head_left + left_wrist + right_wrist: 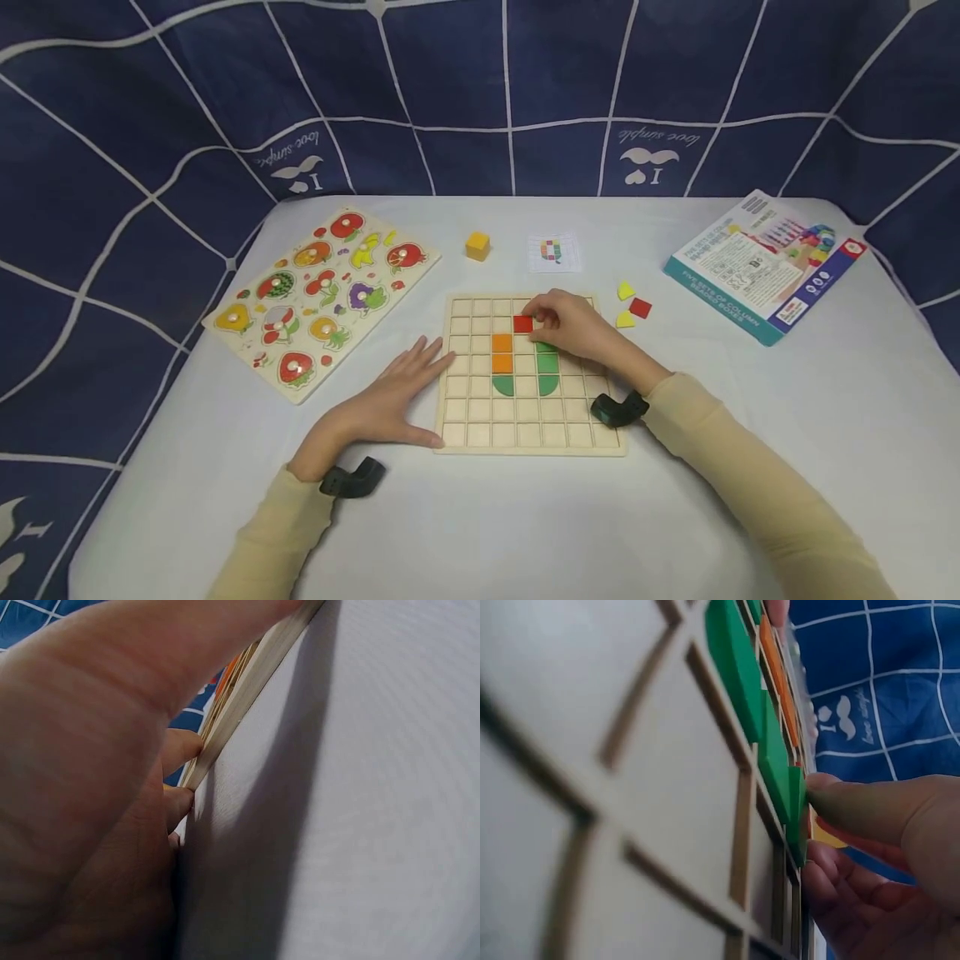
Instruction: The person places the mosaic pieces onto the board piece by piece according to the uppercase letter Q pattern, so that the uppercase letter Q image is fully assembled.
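Note:
A wooden grid board [528, 435] lies in the middle of the table. Two orange square tiles [502, 353] sit in its cells, as do green tiles [548, 363], some with rounded corners. My right hand [577, 329] bends over the upper part of the board. Its thumb and finger appear to pinch a red square tile [522, 324]; in the right wrist view a green tile [796, 814] mostly blocks the pinch. My left hand [393, 396] lies with fingers spread at the board's left side, thumb and fingertips touching its edge [244, 705].
Two yellow pieces [626, 319] and a loose red tile [640, 308] lie right of the board. Behind it are a pattern card [566, 258] and a yellow cube [477, 246]. A fruit puzzle [341, 287] lies left, a box [765, 262] right.

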